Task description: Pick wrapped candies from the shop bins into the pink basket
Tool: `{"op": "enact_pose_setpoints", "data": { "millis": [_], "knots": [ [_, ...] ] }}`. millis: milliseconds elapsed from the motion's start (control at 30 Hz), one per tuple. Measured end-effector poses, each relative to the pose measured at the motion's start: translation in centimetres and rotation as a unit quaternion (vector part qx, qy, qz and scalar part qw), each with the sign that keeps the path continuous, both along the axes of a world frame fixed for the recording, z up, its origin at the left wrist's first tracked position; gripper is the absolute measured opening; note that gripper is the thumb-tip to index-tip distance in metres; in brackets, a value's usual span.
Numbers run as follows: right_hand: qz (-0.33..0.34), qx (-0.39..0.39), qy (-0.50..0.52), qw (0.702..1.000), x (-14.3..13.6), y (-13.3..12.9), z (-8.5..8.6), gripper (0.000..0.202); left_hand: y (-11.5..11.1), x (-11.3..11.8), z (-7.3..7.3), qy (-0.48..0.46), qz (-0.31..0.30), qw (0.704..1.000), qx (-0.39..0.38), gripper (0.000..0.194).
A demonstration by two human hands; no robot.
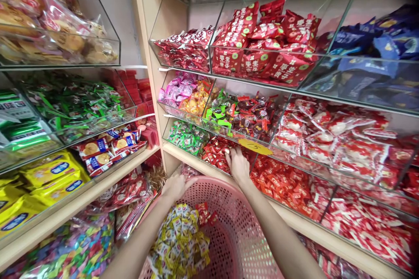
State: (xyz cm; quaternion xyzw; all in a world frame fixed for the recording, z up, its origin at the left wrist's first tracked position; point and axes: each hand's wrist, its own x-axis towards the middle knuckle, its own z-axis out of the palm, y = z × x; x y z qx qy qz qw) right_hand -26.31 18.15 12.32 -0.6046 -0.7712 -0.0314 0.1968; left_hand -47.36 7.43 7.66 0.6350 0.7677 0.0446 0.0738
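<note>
My left hand (174,186) is closed over the far left rim of a pink perforated plastic basket (225,189). Yellow-and-white wrapped candies (181,244) lie heaped in the basket's left part, with a few red packets (205,213) beside them. Beyond the far rim, my right hand (238,165) reaches into a low bin of small red-wrapped candies (216,152). Its fingers are slightly apart and bent down onto the candies, with no candy visible between them; the palm side is hidden.
A yellow price tag (255,146) sits just above my right hand on the clear bin front. Green-wrapped candies (186,137) lie left, orange-red ones (281,183) right. Wooden shelf edges (193,163) border the basket. Yellow packets (55,174) fill a left bin; bagged colourful sweets (75,244) lie below.
</note>
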Motion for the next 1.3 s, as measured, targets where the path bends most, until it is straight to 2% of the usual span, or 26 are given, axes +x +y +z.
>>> {"op": "enact_pose_setpoints", "data": {
  "millis": [67, 133, 200, 267, 367, 500, 600, 767, 833, 900, 1033, 1100, 1167, 1233, 1300],
  "knots": [
    [0.046, 0.026, 0.039, 0.998, 0.0, -1.6, 0.7, 0.036, 0.0, 0.0, 0.0, -0.005, 0.005, 1.0, -0.001, 0.079],
    [0.12, 0.037, 0.077, 0.989, 0.0, -3.8, 0.8, 0.036, 0.0, 0.0, 0.0, -0.011, 0.005, 1.0, -0.004, 0.078],
    [0.197, 0.016, 0.093, 0.976, 0.0, -6.2, 0.1, 0.035, 0.0, 0.1, 0.1, -0.014, 0.006, 1.0, -0.007, 0.079],
    [0.239, -0.03, 0.078, 0.967, -0.1, -8.4, -1.6, 0.032, 0.0, 0.2, 0.2, -0.011, 0.004, 1.0, -0.006, 0.08],
    [0.228, -0.102, 0.029, 0.968, 0.0, -10.4, -5.0, 0.027, 0.1, 0.3, 0.2, 0.004, -0.007, 1.0, 0.001, 0.082],
    [0.179, -0.165, -0.038, 0.969, 0.5, -10.9, -8.7, 0.022, 0.1, 0.6, 0.4, 0.008, -0.013, 1.0, -0.006, 0.079],
    [0.16, -0.178, -0.067, 0.969, 0.7, -10.6, -10.0, 0.02, 0.1, 0.7, 0.7, 0.004, -0.014, 1.0, -0.01, 0.076],
    [0.141, -0.175, -0.098, 0.969, 0.2, -10.8, -11.2, 0.021, -0.1, 0.7, 0.7, 0.013, -0.015, 1.0, -0.005, 0.078],
    [0.139, -0.17, -0.102, 0.97, -0.1, -11.1, -11.0, 0.021, 0.0, 0.7, 0.6, 0.013, -0.015, 1.0, -0.001, 0.078],
    [0.144, -0.153, -0.081, 0.974, -0.2, -11.1, -9.8, 0.023, 0.1, 0.6, 0.4, 0.006, -0.011, 1.0, -0.002, 0.078],
    [0.179, -0.084, 0.021, 0.98, -0.1, -9.4, -4.8, 0.03, 0.4, 0.3, 0.2, -0.016, -0.006, 1.0, -0.017, 0.078],
    [0.198, -0.05, 0.06, 0.977, -0.1, -7.5, -2.2, 0.03, 0.5, 0.3, 0.1, -0.027, 0.0, 0.999, -0.022, 0.079],
    [0.198, -0.03, 0.071, 0.977, -0.2, -5.2, -0.5, 0.028, 0.5, 0.2, 0.2, -0.035, 0.005, 0.999, -0.023, 0.079],
    [0.191, -0.026, 0.061, 0.979, -0.5, -2.8, 0.0, 0.028, 0.3, 0.2, 0.2, -0.038, 0.004, 0.999, -0.021, 0.079],
    [0.194, -0.025, 0.046, 0.98, -0.8, -0.9, -0.5, 0.03, 0.2, 0.1, 0.4, -0.039, -0.001, 0.999, -0.015, 0.078]
  ]
}}
